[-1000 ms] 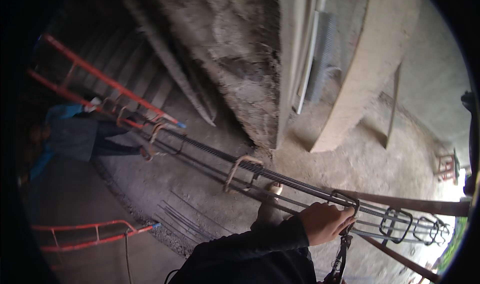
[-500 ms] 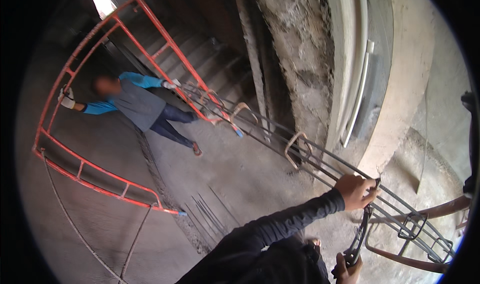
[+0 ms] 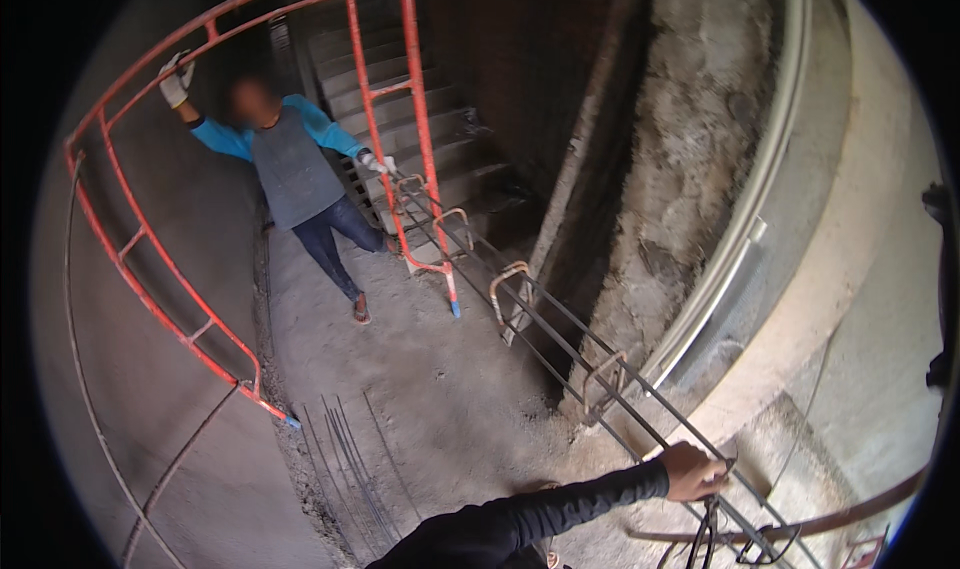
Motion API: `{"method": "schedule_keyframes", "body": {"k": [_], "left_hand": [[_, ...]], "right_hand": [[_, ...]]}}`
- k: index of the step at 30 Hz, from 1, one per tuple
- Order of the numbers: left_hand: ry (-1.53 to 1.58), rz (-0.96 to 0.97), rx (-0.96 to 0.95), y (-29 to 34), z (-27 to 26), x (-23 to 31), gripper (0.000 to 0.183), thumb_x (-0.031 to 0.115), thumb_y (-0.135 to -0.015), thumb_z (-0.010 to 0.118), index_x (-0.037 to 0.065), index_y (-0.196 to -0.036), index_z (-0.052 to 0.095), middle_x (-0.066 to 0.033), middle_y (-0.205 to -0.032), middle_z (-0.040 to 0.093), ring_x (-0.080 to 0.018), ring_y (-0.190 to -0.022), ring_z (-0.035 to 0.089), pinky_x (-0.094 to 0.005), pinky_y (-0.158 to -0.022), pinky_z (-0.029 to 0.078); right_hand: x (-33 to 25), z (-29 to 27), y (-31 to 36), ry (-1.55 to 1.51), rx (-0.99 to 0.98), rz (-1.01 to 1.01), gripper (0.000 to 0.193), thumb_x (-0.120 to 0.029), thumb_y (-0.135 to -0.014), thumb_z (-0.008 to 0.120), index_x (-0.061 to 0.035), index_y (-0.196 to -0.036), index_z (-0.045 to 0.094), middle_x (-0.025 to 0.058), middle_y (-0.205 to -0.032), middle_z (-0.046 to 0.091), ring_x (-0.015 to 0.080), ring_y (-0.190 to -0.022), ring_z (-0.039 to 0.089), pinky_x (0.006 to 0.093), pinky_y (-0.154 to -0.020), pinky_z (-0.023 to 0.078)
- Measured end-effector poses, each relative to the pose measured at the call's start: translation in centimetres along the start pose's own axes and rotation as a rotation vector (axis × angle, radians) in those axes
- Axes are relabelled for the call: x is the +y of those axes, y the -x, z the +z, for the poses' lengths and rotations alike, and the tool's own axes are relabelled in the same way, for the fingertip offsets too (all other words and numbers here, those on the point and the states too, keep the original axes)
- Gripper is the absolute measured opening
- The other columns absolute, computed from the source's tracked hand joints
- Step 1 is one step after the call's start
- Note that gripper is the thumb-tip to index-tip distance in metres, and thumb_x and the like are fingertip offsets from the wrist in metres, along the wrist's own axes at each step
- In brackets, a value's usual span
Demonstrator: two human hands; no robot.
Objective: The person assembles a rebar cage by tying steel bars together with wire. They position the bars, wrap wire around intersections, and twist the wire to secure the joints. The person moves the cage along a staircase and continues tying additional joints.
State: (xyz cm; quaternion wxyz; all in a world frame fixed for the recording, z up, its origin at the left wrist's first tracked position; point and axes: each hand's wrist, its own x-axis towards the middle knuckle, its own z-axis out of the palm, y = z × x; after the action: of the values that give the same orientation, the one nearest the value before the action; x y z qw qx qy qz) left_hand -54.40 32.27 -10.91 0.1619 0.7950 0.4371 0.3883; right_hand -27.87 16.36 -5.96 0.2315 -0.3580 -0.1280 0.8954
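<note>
A long rebar cage [image 3: 560, 321] slants from the far middle down to the lower right, with bent steel stirrups [image 3: 508, 287] around its bars. My left hand [image 3: 692, 471], in a black sleeve, is closed on the cage at its near end; what lies under the fingers is partly hidden. Just below that hand hang thin dark handles [image 3: 706, 535], seemingly of pincers, cut off by the lower edge. My right hand is out of the picture.
A co-worker [image 3: 300, 169] in gloves stands far left, holding a red scaffold frame [image 3: 130, 204] near the cage's far end. Concrete stairs [image 3: 365, 64] rise behind. Loose rebars [image 3: 345, 459] lie on the floor. A rusty curved bar [image 3: 850, 514] crosses the lower right; a rough concrete column [image 3: 690, 149] stands right.
The view has turned, so the cage and scaffold frame look steeper. My left hand sits lower in view, still at the cage. My right hand, earlier holding pincers, has left the picture.
</note>
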Motion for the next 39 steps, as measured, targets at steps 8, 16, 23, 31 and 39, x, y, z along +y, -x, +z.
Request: {"method": "schedule_keyframes", "body": {"k": [8, 16, 23, 31, 39], "left_hand": [[0.199, -0.040, -0.262, -0.3, -1.5, -2.1, 0.054, 0.060, -0.097, 0.053, 0.009, -0.101, 0.068, -0.0173, -0.076, 0.067, -0.0402, -0.072, 0.068, -0.0491, -0.068, 0.053], [0.106, 0.123, -0.292, 0.5, -1.9, -3.6, 0.107, 0.093, -0.075, 0.046, -0.005, -0.116, 0.064, -0.0172, -0.087, 0.069, -0.0320, -0.071, 0.071, -0.0432, -0.063, 0.056], [0.079, 0.169, -0.365, 0.2, 1.5, 0.6, 0.114, 0.097, -0.066, 0.045, -0.004, -0.114, 0.066, -0.0138, -0.086, 0.069, -0.0281, -0.064, 0.068, -0.0368, -0.057, 0.054], [0.037, 0.223, -0.365, 0.5, 2.0, 1.0, 0.113, 0.098, -0.068, 0.039, -0.003, -0.111, 0.068, -0.0100, -0.079, 0.068, -0.0241, -0.067, 0.069, -0.0337, -0.060, 0.057], [0.051, 0.268, -0.345, 0.3, 2.0, 0.9, 0.113, 0.097, -0.070, 0.039, -0.005, -0.110, 0.067, -0.0107, -0.083, 0.069, -0.0233, -0.069, 0.070, -0.0333, -0.058, 0.057]], "right_hand": [[-7.7, 2.9, -0.6, 1.081, 0.311, 0.144, 0.061, -0.013, -0.092, 0.072, 0.0067, -0.138, 0.038, 0.0166, -0.082, 0.070, 0.0220, -0.058, 0.069, 0.0296, -0.043, 0.053], [-7.0, 3.3, 0.5, 2.353, 1.029, -0.292, 0.057, -0.026, -0.067, 0.074, -0.0024, -0.114, 0.052, 0.0181, -0.105, 0.060, 0.0355, -0.097, 0.061, 0.0454, -0.081, 0.050], [-4.6, 3.7, 2.7, 1.687, 0.968, 0.023, 0.026, -0.024, -0.089, 0.073, -0.0067, -0.095, 0.055, 0.0129, -0.081, 0.065, 0.0329, -0.072, 0.066, 0.0397, -0.060, 0.050], [-3.5, 3.2, 3.2, 0.357, 0.453, 0.539, 0.029, -0.026, -0.093, 0.076, -0.0018, -0.103, 0.064, 0.0002, -0.074, 0.064, 0.0107, -0.069, 0.062, 0.0290, -0.065, 0.051], [-2.2, 5.8, 2.4, 1.179, 0.807, 0.121, 0.048, -0.031, -0.085, 0.084, -0.0005, -0.108, 0.055, 0.0183, -0.081, 0.072, 0.0297, -0.069, 0.074, 0.0359, -0.062, 0.056]]}}
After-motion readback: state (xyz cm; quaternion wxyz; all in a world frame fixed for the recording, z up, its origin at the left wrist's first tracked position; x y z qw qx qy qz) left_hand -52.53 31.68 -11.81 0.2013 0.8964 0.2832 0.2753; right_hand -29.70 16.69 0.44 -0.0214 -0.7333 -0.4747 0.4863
